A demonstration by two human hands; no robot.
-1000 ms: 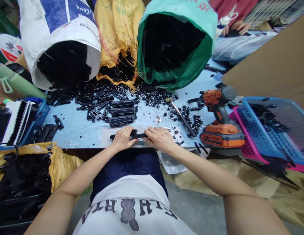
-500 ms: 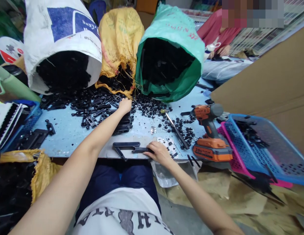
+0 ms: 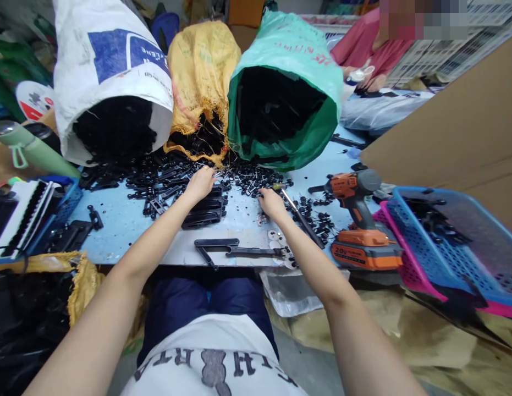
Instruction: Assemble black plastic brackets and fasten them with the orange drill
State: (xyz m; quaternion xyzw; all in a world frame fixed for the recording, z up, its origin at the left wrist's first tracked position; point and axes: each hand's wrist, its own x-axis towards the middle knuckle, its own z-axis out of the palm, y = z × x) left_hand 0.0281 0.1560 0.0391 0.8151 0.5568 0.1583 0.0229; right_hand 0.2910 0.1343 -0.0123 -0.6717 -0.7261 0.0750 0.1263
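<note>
My left hand (image 3: pixel 200 182) reaches into the heap of small black parts (image 3: pixel 157 179) below the yellow sack (image 3: pixel 202 71), fingers curled down onto them. My right hand (image 3: pixel 271 202) is stretched to the scatter of black pins (image 3: pixel 256 179) in front of the green sack (image 3: pixel 286 55), fingers bent; what they pinch is hidden. A long black hinged piece (image 3: pixel 235 250) lies flat at the table's near edge, with no hand on it. A stack of black bars (image 3: pixel 204 212) lies just under my left hand.
An orange cordless drill (image 3: pixel 358 220) stands right of my right hand, a screwdriver (image 3: pixel 301 217) beside it. Blue and pink baskets (image 3: pixel 453 242) sit at the right, a white sack (image 3: pixel 111 71) at the back left. Another person in red (image 3: pixel 363 49) sits beyond the table.
Both hands have left the black hinged piece, which now lies on the table edge. The left hand went to the parts heap first; the right hand then moved up to the pins.
</note>
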